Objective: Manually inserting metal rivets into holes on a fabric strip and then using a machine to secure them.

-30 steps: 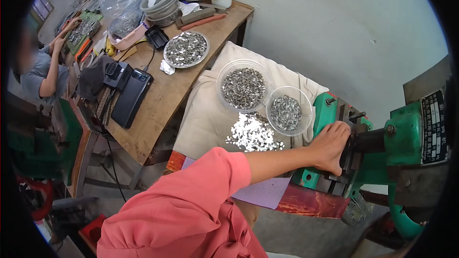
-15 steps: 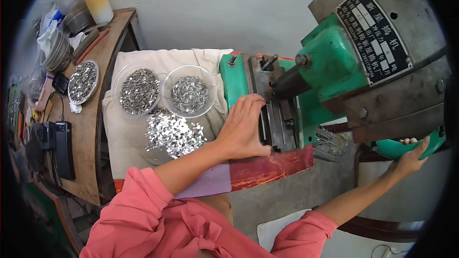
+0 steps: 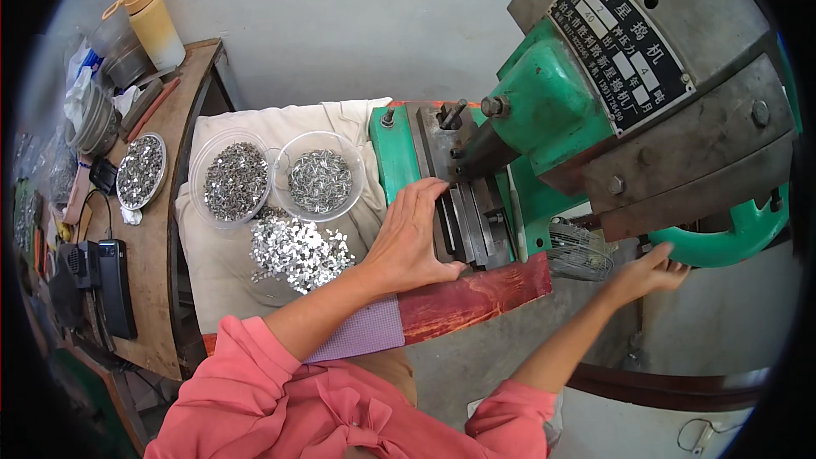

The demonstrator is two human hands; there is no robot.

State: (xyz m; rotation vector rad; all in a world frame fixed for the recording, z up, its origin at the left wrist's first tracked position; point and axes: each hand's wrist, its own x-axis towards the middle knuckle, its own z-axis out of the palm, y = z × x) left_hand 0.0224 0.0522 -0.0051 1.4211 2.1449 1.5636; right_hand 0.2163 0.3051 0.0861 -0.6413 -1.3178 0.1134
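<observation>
My left hand point(image 3: 408, 238) reaches to the press's dark steel die point(image 3: 467, 225). Its fingers rest at the die's left edge and its thumb is spread apart near the front end; anything small beneath them is hidden. Above the die hangs a dark cylindrical ram point(image 3: 484, 149) from the green press head point(image 3: 544, 93). Out to the right, my right hand point(image 3: 646, 276) is closed at the lower left end of a green handwheel point(image 3: 735, 242), its fingers curled against the rim; how firmly they grip, I cannot tell.
Left of the press, a cloth holds two clear tubs, one of small metal parts point(image 3: 234, 183) and one of metal pins point(image 3: 320, 180), beside a heap of shiny metal flakes point(image 3: 302, 255). A wooden side table point(image 3: 157, 289) bears a metal dish point(image 3: 141, 172), a yellow bottle point(image 3: 157, 30) and a black device point(image 3: 116, 289).
My right hand has moved left along with the handwheel rim, and more of the wheel's curve shows. My left hand stays at the die. The whole view has shifted slightly.
</observation>
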